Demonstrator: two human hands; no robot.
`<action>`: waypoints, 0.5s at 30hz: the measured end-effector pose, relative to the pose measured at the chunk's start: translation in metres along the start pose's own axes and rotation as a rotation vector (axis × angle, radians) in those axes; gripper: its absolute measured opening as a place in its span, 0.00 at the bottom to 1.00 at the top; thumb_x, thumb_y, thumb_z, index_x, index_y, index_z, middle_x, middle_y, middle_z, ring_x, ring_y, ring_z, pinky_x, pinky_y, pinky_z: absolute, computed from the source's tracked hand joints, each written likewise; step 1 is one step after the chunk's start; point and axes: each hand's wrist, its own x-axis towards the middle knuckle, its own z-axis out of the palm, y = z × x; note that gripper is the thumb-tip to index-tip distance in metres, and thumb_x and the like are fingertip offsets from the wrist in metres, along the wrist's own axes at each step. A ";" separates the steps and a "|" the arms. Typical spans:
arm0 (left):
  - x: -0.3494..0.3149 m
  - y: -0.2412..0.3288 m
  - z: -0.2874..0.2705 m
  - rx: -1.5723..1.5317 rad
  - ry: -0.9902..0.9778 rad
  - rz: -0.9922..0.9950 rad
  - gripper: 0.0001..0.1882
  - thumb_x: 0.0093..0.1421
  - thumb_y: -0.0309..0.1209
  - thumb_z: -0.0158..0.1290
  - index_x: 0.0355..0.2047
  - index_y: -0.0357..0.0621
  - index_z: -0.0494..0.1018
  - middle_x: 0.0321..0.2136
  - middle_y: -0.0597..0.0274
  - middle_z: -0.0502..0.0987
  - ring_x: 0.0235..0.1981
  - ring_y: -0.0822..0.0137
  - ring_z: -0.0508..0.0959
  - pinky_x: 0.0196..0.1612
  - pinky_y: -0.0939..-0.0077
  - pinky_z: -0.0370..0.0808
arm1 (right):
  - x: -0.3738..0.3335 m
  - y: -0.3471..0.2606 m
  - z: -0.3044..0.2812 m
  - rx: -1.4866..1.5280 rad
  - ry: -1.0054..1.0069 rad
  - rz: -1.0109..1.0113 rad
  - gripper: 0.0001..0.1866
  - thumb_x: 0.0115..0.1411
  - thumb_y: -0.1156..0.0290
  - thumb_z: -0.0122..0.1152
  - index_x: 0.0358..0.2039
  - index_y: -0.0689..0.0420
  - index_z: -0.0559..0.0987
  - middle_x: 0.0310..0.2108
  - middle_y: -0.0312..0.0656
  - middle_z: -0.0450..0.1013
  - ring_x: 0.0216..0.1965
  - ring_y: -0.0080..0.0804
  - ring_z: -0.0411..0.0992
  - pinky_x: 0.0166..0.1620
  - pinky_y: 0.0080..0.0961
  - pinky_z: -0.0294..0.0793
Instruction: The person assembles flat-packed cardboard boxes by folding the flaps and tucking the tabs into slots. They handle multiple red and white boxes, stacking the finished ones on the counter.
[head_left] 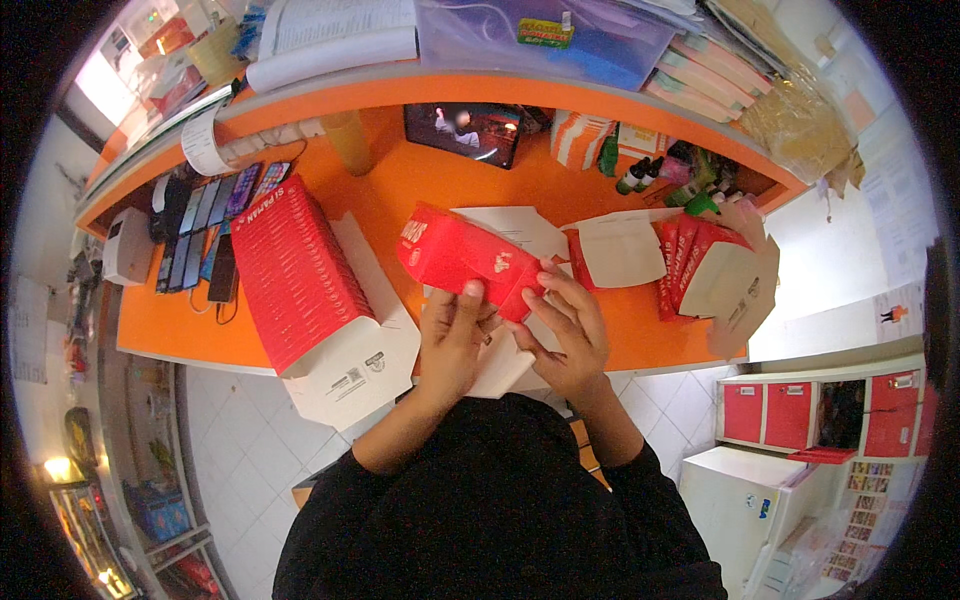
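Above the near edge of the orange desk (385,190), I hold a red cardboard food box (465,258), partly folded, with white inner flaps. My left hand (450,345) grips its near side, thumb pressed on the red face. At the box's right end, my right hand (575,335) pinches the corner between thumb and fingers. To the left lies a thick stack of flat red box blanks (300,275), their white ends overhanging the desk edge. On the right stand several folded red boxes (690,265) with white flaps raised, beside another box with a white flap (620,252).
A tablet (463,133) with a lit screen leans at the back. Several phones (195,225) lie at the left by a white device (128,246). Small bottles (640,175) stand back right. An orange shelf (560,88) spans above, carrying a translucent bin (545,45).
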 end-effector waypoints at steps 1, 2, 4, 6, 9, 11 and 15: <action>-0.002 -0.003 -0.004 0.099 -0.026 -0.010 0.12 0.65 0.34 0.45 0.45 0.41 0.68 0.38 0.63 0.75 0.35 0.74 0.76 0.38 0.79 0.75 | 0.003 0.003 -0.001 -0.026 -0.017 -0.018 0.19 0.45 0.76 0.69 0.40 0.61 0.76 0.45 0.47 0.70 0.54 0.48 0.66 0.53 0.40 0.70; -0.004 -0.004 -0.006 0.198 -0.052 -0.020 0.12 0.65 0.34 0.45 0.44 0.41 0.68 0.37 0.63 0.76 0.34 0.75 0.76 0.38 0.79 0.75 | 0.004 0.005 -0.002 -0.052 -0.034 -0.036 0.20 0.44 0.76 0.70 0.40 0.61 0.77 0.45 0.48 0.70 0.54 0.48 0.66 0.52 0.39 0.71; 0.000 0.004 -0.001 0.244 -0.037 -0.044 0.12 0.65 0.35 0.46 0.42 0.40 0.70 0.35 0.63 0.76 0.32 0.77 0.75 0.38 0.79 0.75 | 0.001 0.008 -0.010 0.018 -0.120 -0.062 0.20 0.43 0.76 0.70 0.39 0.62 0.77 0.45 0.48 0.70 0.53 0.48 0.66 0.51 0.39 0.72; 0.005 0.014 -0.007 0.308 -0.054 -0.081 0.13 0.65 0.36 0.45 0.42 0.40 0.70 0.35 0.63 0.76 0.32 0.76 0.76 0.38 0.79 0.75 | 0.000 0.009 -0.016 0.045 -0.194 -0.108 0.21 0.42 0.75 0.71 0.39 0.62 0.77 0.46 0.48 0.69 0.53 0.47 0.67 0.50 0.38 0.72; 0.008 0.020 -0.001 0.209 -0.112 -0.071 0.13 0.66 0.36 0.43 0.43 0.40 0.69 0.36 0.61 0.76 0.34 0.71 0.77 0.39 0.75 0.76 | 0.001 0.009 -0.018 0.030 -0.193 -0.173 0.21 0.42 0.73 0.72 0.39 0.61 0.77 0.48 0.48 0.68 0.53 0.47 0.67 0.50 0.39 0.72; 0.008 0.020 0.001 0.103 -0.117 -0.072 0.13 0.66 0.36 0.42 0.44 0.41 0.68 0.38 0.60 0.75 0.36 0.68 0.77 0.40 0.72 0.77 | 0.005 0.009 -0.013 0.036 -0.066 -0.172 0.21 0.42 0.71 0.72 0.39 0.60 0.77 0.49 0.48 0.67 0.52 0.47 0.67 0.50 0.39 0.72; 0.010 0.029 0.019 -0.155 -0.056 -0.115 0.14 0.66 0.35 0.41 0.47 0.42 0.64 0.44 0.57 0.73 0.41 0.64 0.77 0.42 0.65 0.77 | 0.003 0.012 -0.008 0.041 -0.022 -0.144 0.24 0.42 0.69 0.71 0.42 0.59 0.76 0.51 0.48 0.66 0.53 0.48 0.67 0.51 0.40 0.71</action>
